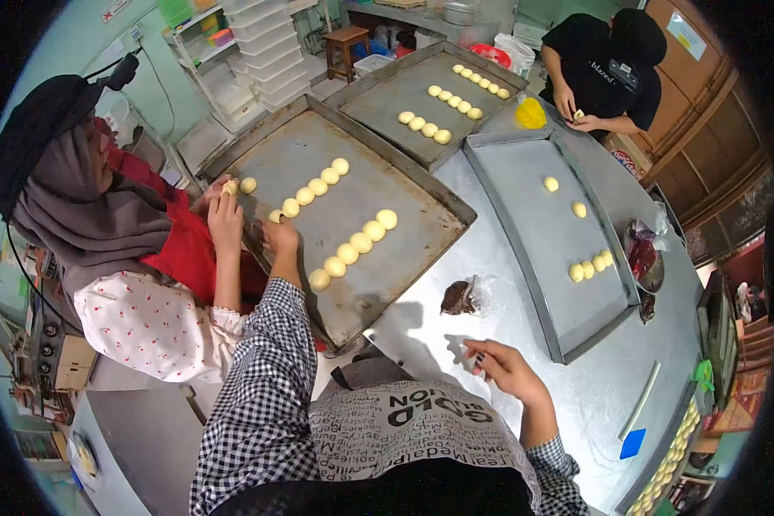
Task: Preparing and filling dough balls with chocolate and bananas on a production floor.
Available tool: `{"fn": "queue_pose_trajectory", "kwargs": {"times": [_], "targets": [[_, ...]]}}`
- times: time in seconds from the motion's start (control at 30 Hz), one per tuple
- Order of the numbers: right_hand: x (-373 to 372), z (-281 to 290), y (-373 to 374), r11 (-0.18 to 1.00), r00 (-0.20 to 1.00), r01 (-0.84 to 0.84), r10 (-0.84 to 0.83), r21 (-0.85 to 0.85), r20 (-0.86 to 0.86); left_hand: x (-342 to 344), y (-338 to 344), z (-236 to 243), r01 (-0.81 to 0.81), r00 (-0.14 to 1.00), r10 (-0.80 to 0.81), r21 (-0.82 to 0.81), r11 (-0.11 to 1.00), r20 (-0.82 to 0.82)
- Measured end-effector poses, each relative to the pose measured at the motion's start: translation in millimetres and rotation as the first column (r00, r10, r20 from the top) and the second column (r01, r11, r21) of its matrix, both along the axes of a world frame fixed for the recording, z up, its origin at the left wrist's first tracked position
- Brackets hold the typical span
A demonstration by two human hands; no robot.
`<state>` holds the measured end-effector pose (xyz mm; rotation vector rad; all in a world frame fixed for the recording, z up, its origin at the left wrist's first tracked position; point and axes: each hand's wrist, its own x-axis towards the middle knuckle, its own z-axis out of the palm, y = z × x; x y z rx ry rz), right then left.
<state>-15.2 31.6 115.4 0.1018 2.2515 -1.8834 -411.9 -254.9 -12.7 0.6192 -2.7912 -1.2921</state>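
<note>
My left hand [279,236] reaches over the left metal tray [421,241], its fingers curled at a pale yellow dough ball [276,216] at the near end of a row [316,187]. Another row [364,242] of dough balls lies to its right on that tray. My right hand [503,371] is above the steel table [507,430], fingers loosely apart and holding nothing. A plastic bag with dark filling [458,297] lies just beyond it.
A co-worker [120,232] on the left handles dough at the tray's edge; another [602,69] works at back right. A rear tray [361,112] and right tray [507,189] hold dough balls. A yellow bowl [531,113], steel bowl [652,275] and blue-bladed scraper [633,441] are on the table.
</note>
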Motion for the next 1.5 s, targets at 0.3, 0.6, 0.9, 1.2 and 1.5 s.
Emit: {"fn": "queue_pose_trajectory", "kwargs": {"times": [0.3,0.6,0.9,1.2,1.5], "targets": [[39,-31,-12,0.954,0.951,0.261,-0.229,-0.144,0.209,-52,0,-78,-0.131,0.962,0.155,0.116,0.984,-0.223],[30,-50,-22,0.978,0.962,0.210,-0.203,-0.019,0.183,24,42,-22,0.175,0.948,-0.033,0.431,0.885,-0.318],[66,-59,-14,0.605,0.978,0.185,-0.040,0.775,-0.203,285,110,71,0.945,0.169,-0.763,-0.118,0.306,-0.624],[201,-67,46,0.452,0.625,0.780,-0.578,0.432,-0.525,355,204,69,0.988,-0.043,-0.798,-0.145,0.056,-0.601],[314,-133,40,0.193,0.637,0.630,-0.682,0.752,-0.359,324,411,64,0.953,-0.114,-0.927,-0.304,0.000,-0.357]]}}
